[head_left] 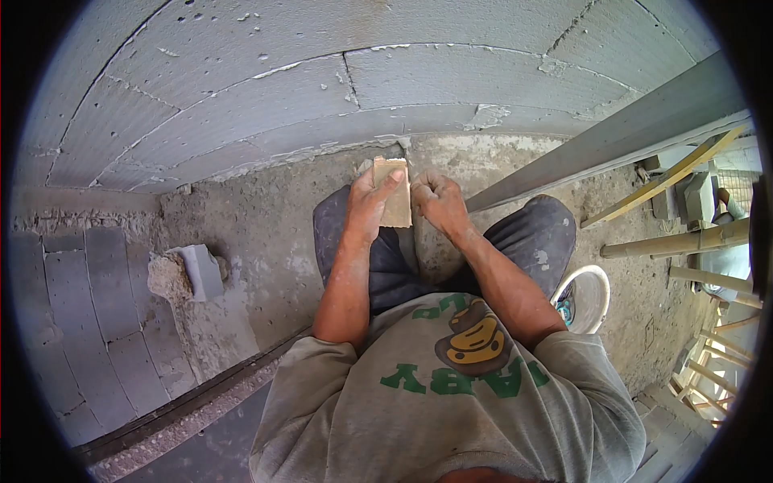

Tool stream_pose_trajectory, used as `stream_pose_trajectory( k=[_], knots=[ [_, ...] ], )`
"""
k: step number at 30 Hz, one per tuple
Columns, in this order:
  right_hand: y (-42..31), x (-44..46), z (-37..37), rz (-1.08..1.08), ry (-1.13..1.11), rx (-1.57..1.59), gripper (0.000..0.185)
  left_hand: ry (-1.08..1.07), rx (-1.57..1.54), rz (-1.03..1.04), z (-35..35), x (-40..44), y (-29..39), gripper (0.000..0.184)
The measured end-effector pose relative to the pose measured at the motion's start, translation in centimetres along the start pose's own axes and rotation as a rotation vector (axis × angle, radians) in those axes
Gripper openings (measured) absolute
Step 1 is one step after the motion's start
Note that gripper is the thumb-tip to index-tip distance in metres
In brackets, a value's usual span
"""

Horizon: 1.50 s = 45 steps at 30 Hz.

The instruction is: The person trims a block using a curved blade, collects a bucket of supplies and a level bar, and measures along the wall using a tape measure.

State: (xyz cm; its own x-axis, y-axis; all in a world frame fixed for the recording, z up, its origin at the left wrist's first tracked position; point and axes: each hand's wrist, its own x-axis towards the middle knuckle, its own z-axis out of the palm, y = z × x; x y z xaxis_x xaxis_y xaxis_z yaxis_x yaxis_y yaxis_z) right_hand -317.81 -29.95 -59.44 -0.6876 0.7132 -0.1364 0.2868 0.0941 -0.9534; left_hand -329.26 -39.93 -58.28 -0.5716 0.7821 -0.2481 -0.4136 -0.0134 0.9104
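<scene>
A tan, flat rectangular piece that looks like cardboard [395,212] is upright in front of my knees, its top edge ragged. My left hand [367,203] grips it from the left side, thumb pressed across its face. Close beside its right edge is my right hand [440,203], closed with the fingers curled in; whatever they hold, if anything, is hidden. Both hands look dusty. Just beyond them, the floor meets the base of a grey block wall [435,80].
A long grey beam [612,133] slants down to the floor at right. By my right knee stands a white bucket [594,298]. Bamboo poles [676,241] lie farther right. A broken block [201,272] and a rough lump [169,278] rest on the floor at left.
</scene>
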Motion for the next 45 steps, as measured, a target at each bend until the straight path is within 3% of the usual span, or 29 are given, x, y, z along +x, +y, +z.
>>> stream_pose_trajectory(
  k=[5, 11, 19, 23, 31, 35, 38, 45],
  knots=[
    [-3.3, -0.6, -0.7, 0.139, -0.055, 0.147, 0.018, 0.026, -0.003, 0.001, -0.2, 0.2, -0.5, 0.038],
    [-2.5, -0.4, -0.8, 0.149, -0.158, 0.206, 0.015, -0.026, 0.086, -0.016, -0.5, -0.1, 0.0, 0.039],
    [-1.8, -0.1, -0.9, 0.297, -0.226, 0.103, 0.017, -0.018, 0.460, 0.041, -0.9, -0.3, -0.1, 0.040],
    [-1.8, -0.2, -1.0, 0.311, -0.268, 0.100, 0.020, -0.033, 0.486, 0.068, -1.5, 0.0, -0.9, 0.040],
    [-1.2, 0.0, -0.4, 0.173, -0.167, -0.232, 0.026, 0.003, 0.506, 0.174, -1.2, -0.4, -1.1, 0.039],
    [0.1, -0.5, -0.3, 0.123, -0.120, -0.581, 0.030, 0.115, 0.197, 0.210, -0.5, -0.6, 0.4, 0.033],
    [-0.9, -1.1, -0.7, 0.157, -0.210, -0.889, 0.031, 0.193, 0.021, 0.271, -1.3, -0.4, 4.4, 0.034],
    [1.0, -1.0, -1.4, 0.002, -0.056, -0.913, 0.022, 0.362, -0.027, 0.253, -2.4, 0.2, 3.6, 0.038]
  ],
)
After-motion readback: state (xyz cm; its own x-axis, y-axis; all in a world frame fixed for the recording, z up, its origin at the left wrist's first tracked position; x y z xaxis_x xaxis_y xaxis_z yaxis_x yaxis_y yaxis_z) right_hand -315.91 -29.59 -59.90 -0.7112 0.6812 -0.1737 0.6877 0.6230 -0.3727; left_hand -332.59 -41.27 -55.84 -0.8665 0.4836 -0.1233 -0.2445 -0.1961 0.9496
